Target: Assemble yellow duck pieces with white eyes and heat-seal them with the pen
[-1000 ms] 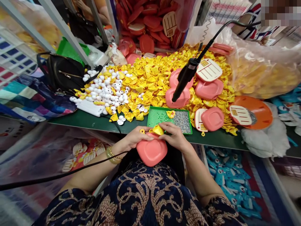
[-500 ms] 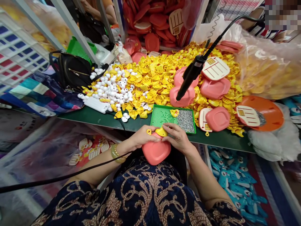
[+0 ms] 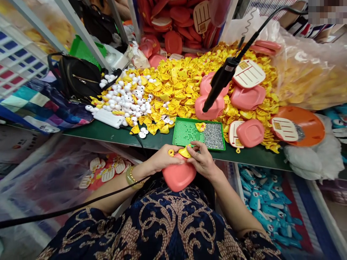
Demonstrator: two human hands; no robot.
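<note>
Over my lap, both hands hold a coral-pink rounded plastic shell point(image 3: 179, 176) with a yellow plastic piece point(image 3: 184, 152) at its top. My left hand point(image 3: 166, 159) is closed on the left side of the shell, thumb on its upper edge. A small yellow ring point(image 3: 170, 152) sticks out by its fingers. My right hand point(image 3: 201, 159) pinches the yellow piece from the right. Just beyond the hands lies a green perforated tray point(image 3: 187, 140) with small silver screws point(image 3: 214, 136) on its right side and one yellow piece point(image 3: 200, 126) inside.
A black electric screwdriver point(image 3: 219, 85) hangs above the bench point(image 3: 121, 142). Behind the tray spread heaps of yellow parts point(image 3: 179, 79) and white ball-like parts point(image 3: 130, 97). Pink shells point(image 3: 251, 133) and an orange dish point(image 3: 311, 126) are at right. A black cable point(image 3: 81, 202) crosses my left forearm.
My right fingers have shifted slightly on the yellow piece. The pink shell stays in both hands, and the whole view has moved a little.
</note>
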